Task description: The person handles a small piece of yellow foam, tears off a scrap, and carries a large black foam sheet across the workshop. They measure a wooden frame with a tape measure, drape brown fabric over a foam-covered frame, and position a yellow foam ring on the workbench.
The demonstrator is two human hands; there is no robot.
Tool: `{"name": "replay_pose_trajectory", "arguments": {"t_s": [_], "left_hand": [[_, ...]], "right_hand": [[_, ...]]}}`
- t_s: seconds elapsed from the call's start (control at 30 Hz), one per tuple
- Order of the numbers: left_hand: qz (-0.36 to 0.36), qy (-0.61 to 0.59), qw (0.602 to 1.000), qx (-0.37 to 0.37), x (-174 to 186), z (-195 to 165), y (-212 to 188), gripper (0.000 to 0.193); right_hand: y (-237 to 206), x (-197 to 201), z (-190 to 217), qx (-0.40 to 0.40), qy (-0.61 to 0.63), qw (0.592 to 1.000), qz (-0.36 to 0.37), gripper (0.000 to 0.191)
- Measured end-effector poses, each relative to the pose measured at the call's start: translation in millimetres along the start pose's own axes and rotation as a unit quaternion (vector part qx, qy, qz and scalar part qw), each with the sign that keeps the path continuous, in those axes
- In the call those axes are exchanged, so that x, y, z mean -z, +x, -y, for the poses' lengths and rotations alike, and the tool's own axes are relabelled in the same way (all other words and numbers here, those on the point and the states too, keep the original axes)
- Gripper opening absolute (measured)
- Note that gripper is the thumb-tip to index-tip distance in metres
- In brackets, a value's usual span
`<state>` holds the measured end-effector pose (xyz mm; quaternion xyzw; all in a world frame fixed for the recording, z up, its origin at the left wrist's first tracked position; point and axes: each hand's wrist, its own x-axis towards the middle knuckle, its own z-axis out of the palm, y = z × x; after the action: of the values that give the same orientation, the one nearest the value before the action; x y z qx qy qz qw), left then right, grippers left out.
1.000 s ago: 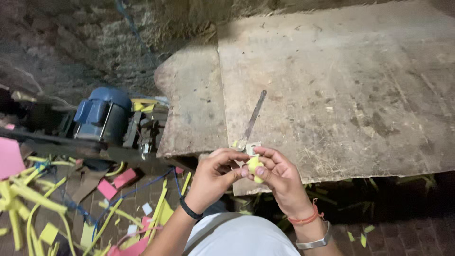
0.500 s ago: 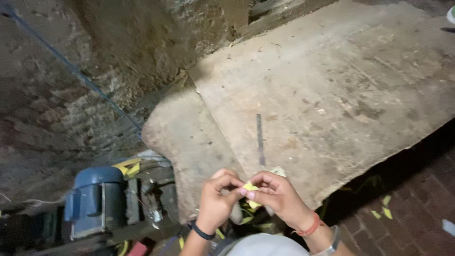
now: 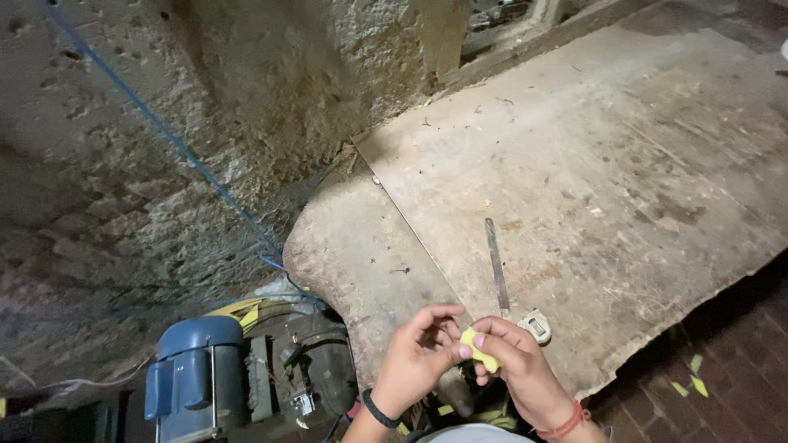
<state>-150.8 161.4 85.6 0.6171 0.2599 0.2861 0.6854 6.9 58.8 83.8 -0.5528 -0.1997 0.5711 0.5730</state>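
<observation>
Yellow and small, a scrap of soft material (image 3: 478, 349) sat pinched between the fingertips of both hands, low in the view. The left hand (image 3: 417, 358), with a dark band at its wrist, closed thumb and forefinger on the piece's near end; the right hand (image 3: 519, 367), with a red thread at its wrist, gripped the other end from just beside it, fingers curled. Just beyond the right hand's knuckles a small pale tape-measure-like case (image 3: 536, 326) lay on a worn wooden board (image 3: 624, 164), and a narrow metal ruler (image 3: 496, 262) stretched away from the hands, flat on the same board. To the left of the left hand, lower down, stood a blue electric motor (image 3: 195, 377). A blue cord (image 3: 164, 135) ran slantwise across the rough plastered wall (image 3: 123, 205) well beyond it.
</observation>
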Motion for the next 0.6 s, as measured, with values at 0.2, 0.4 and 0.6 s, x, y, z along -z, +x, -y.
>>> {"name": "replay_pose_trajectory", "arguments": {"t_s": [0.2, 0.4, 0.6], "left_hand": [[0.032, 0.060, 0.997, -0.048, -17, 4, -6, 0.019], [0.004, 0.092, 0.993, -0.072, -29, 16, -2, 0.007], [-0.055, 0.185, 0.974, -0.119, -52, 23, 25, 0.002]], "right_hand": [[-12, 8, -8, 0.001, -0.009, 1.000, 0.025, 0.023], [-25, 18, -6, -0.051, -0.007, 0.998, -0.019, 0.027], [-30, 60, -19, 0.032, -0.030, 0.996, -0.073, 0.020]]}}
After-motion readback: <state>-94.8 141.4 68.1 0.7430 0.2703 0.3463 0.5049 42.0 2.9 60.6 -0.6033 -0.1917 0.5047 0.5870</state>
